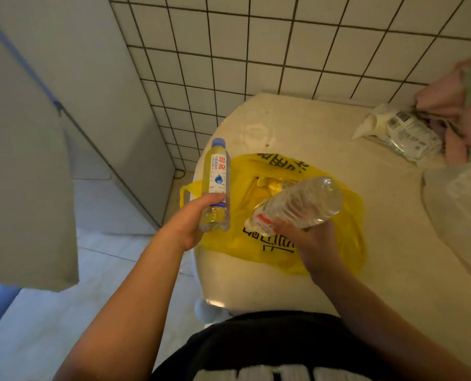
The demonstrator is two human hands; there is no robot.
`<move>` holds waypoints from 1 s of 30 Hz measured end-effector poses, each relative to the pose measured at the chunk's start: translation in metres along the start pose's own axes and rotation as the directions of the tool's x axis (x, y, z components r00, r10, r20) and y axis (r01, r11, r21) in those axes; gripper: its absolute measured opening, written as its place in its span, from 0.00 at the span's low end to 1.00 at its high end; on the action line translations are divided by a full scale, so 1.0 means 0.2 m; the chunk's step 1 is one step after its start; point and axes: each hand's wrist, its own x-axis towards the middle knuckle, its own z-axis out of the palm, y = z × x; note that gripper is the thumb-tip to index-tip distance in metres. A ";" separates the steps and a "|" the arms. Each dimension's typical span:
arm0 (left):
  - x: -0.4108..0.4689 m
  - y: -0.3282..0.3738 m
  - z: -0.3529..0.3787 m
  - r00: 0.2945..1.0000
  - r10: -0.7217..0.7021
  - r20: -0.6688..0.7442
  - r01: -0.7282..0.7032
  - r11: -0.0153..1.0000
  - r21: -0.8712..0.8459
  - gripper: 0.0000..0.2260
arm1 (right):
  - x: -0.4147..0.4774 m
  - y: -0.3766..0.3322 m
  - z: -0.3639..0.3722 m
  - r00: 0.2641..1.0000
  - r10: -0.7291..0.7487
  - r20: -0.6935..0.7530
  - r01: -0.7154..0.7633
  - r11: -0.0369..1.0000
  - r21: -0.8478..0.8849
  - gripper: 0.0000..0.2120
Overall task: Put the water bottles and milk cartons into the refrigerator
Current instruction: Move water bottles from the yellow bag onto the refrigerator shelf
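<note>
My left hand grips an upright water bottle with a blue cap and a white label near its base, over the left edge of the table. My right hand holds a second clear water bottle lying tilted, base pointing up and right, above a yellow plastic bag. The bag lies open on the cream table, and yellowish packages show inside it. The grey refrigerator stands at the left, its door swung out towards me.
A white tiled wall runs behind the table. At the back right lie a clear plastic packet with printed labels and pink and green cloths. A translucent plastic item sits at the right edge. Pale floor tiles lie between the refrigerator and the table.
</note>
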 end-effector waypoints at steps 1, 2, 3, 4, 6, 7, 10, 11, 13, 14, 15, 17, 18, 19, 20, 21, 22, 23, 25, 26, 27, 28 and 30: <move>-0.06 -0.02 0.02 1.000 0.015 0.009 -0.015 1.000 -0.002 0.09 | -0.01 0.01 -0.02 1.000 0.023 0.012 -0.023 1.000 0.011 0.25; -0.12 -0.05 0.03 0.999 0.025 0.024 -0.025 1.000 -0.014 0.09 | -0.03 0.02 -0.04 0.998 0.049 0.030 -0.050 0.998 0.033 0.26; -0.18 -0.09 0.05 0.999 0.035 0.038 -0.034 0.999 -0.030 0.11 | -0.04 0.04 -0.06 0.996 0.079 0.048 -0.082 0.994 0.076 0.27; -0.24 -0.13 0.06 0.998 0.045 0.044 -0.043 0.998 -0.045 0.15 | -0.06 0.05 -0.08 0.992 0.110 0.065 -0.117 0.984 0.132 0.29; -0.36 -0.22 0.09 0.998 0.053 0.034 -0.051 0.997 -0.064 0.24 | -0.10 0.06 -0.11 0.980 0.177 0.094 -0.196 0.944 0.267 0.35; -0.41 -0.27 0.09 0.998 0.056 0.024 -0.054 0.996 -0.068 0.26 | -0.12 0.05 -0.12 0.971 0.214 0.106 -0.238 0.916 0.324 0.36; -0.59 -0.45 0.09 0.999 0.041 -0.026 -0.043 0.997 -0.069 0.27 | -0.19 0.04 -0.13 0.916 0.377 0.136 -0.396 0.796 0.458 0.32; -0.64 -0.52 0.08 0.998 0.036 -0.054 -0.040 0.997 -0.065 0.27 | -0.21 0.04 -0.14 0.887 0.433 0.159 -0.453 0.753 0.477 0.30; -0.76 -0.64 0.05 0.993 0.016 -0.114 -0.025 0.996 -0.080 0.27 | -0.26 0.05 -0.15 0.851 0.478 0.218 -0.521 0.714 0.467 0.27; -0.82 -0.70 0.04 0.990 0.002 -0.142 -0.016 0.995 -0.099 0.28 | -0.29 0.06 -0.14 0.844 0.481 0.237 -0.535 0.721 0.441 0.29; -0.87 -0.75 0.03 0.985 -0.014 -0.170 -0.007 0.992 -0.125 0.30 | -0.32 0.06 -0.13 0.839 0.484 0.250 -0.544 0.735 0.405 0.32; -0.98 -0.85 0.00 0.976 -0.054 -0.212 0.009 0.978 -0.207 0.35 | -0.39 0.08 -0.09 0.852 0.463 0.243 -0.523 0.764 0.378 0.31; -1.03 -0.89 -0.02 0.972 -0.071 -0.225 0.011 0.967 -0.256 0.37 | -0.42 0.08 -0.06 0.860 0.447 0.246 -0.510 0.770 0.384 0.27; -1.07 -0.94 -0.03 0.966 -0.085 -0.243 0.009 0.955 -0.298 0.36 | -0.46 0.08 -0.04 0.864 0.436 0.252 -0.503 0.777 0.379 0.24; -1.12 -0.97 -0.05 0.959 -0.102 -0.266 0.007 0.943 -0.334 0.35 | -0.49 0.07 0.00 0.869 0.419 0.263 -0.491 0.794 0.358 0.23; -1.17 -1.01 -0.06 0.948 -0.121 -0.295 0.005 0.931 -0.366 0.33 | -0.53 0.06 0.03 0.877 0.392 0.279 -0.471 0.819 0.329 0.22; -1.21 -1.04 -0.08 0.935 -0.141 -0.324 -0.003 0.915 -0.404 0.31 | -0.56 0.05 0.07 0.884 0.358 0.302 -0.444 0.845 0.297 0.22; -1.24 -1.07 -0.10 0.924 -0.156 -0.349 -0.020 0.892 -0.451 0.29 | -0.59 0.05 0.10 0.889 0.324 0.324 -0.412 0.874 0.256 0.22; -1.32 -1.12 -0.16 0.903 -0.183 -0.388 -0.071 0.828 -0.557 0.26 | -0.66 0.04 0.20 0.884 0.276 0.378 -0.348 0.927 0.138 0.25; -1.35 -1.13 -0.20 0.895 -0.191 -0.403 -0.099 0.796 -0.598 0.25 | -0.70 0.04 0.25 0.881 0.255 0.398 -0.311 0.947 0.082 0.25; -1.39 -1.15 -0.25 0.885 -0.197 -0.422 -0.129 0.767 -0.628 0.25 | -0.74 0.03 0.31 0.880 0.228 0.416 -0.265 0.964 0.033 0.25; -1.43 -1.17 -0.31 0.873 -0.202 -0.444 -0.161 0.740 -0.653 0.25 | -0.78 0.03 0.37 0.880 0.200 0.430 -0.214 0.977 -0.015 0.24; -1.52 -1.20 -0.45 0.842 -0.221 -0.492 -0.224 0.687 -0.691 0.25 | -0.87 0.02 0.51 0.870 0.152 0.469 -0.120 0.988 -0.098 0.21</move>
